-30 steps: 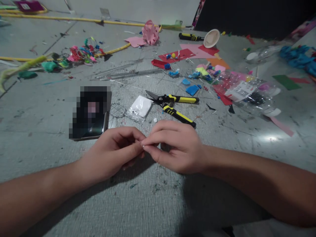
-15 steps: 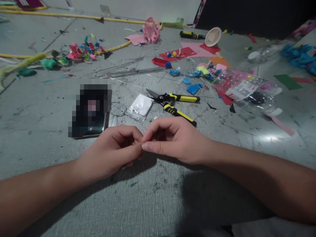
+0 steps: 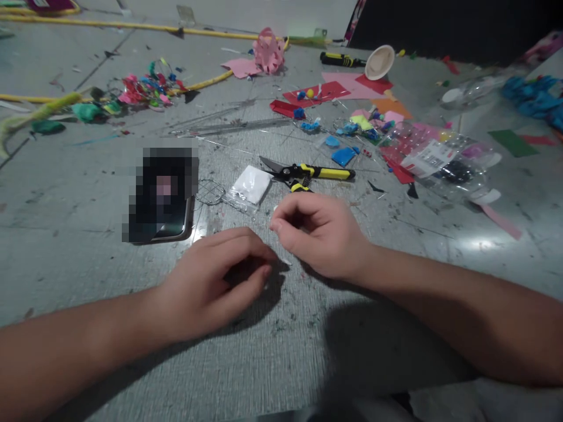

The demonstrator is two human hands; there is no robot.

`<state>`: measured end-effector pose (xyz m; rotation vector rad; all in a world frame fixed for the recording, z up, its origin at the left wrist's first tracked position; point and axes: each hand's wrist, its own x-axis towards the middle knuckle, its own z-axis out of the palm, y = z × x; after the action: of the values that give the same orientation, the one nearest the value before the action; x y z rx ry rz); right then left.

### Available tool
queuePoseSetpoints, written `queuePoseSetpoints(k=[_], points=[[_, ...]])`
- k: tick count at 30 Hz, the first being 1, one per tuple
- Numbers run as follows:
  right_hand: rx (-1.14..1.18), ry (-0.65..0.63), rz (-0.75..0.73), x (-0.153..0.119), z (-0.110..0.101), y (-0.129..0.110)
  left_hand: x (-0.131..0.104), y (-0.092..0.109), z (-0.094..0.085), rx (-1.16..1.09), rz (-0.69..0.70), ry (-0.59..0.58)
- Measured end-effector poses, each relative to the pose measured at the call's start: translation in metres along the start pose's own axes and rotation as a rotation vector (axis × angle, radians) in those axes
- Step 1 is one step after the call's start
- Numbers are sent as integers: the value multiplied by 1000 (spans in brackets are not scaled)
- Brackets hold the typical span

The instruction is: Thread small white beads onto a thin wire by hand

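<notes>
My left hand [image 3: 215,281] rests low over the grey surface, its thumb and forefinger apart with nothing visible between them. Just beyond its fingertips lies a tiny white scrap [image 3: 285,261]. To the right, my right hand [image 3: 323,234] has thumb and forefinger pressed together in a pinch; whatever is between them is too small to make out. Behind that hand lie black-and-yellow pruning shears [image 3: 325,172], blades apart, one handle partly covered by the hand. A clear packet of white material [image 3: 251,185] touches the blade tips. Twisted wire [image 3: 211,191] lies left of the packet.
A phone [image 3: 173,225] with a blurred screen lies at left. Farther back are colourful clay-like bits [image 3: 143,91], a yellow cord [image 3: 132,25], red paper [image 3: 316,94], a tilted cup [image 3: 380,62] and a black-and-yellow handled tool [image 3: 341,60]. Clear plastic packaging [image 3: 440,158] lies at right.
My hands, which met at the fingertips, are now apart. The right moved slightly up and right; the left opened and shifted toward the right. A white scrap now shows on the surface.
</notes>
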<state>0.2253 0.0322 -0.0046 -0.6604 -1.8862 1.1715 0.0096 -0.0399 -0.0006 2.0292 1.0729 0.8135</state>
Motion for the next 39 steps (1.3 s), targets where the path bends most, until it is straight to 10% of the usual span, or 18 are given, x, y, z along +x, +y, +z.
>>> queuePoseSetpoints(k=[15,26,31,39], points=[[-21,104,-66,7,4,33,22,-15,18,337,189,-131],[-48,250,-276,-2,1,22,34,7,-5,-972,-585,174],[-157,82,-546,-5,2,15,32,-2,-4,-1106,-575,115],[-256,48,-535,-3,1,19,32,-11,-6,-1144,-593,111]])
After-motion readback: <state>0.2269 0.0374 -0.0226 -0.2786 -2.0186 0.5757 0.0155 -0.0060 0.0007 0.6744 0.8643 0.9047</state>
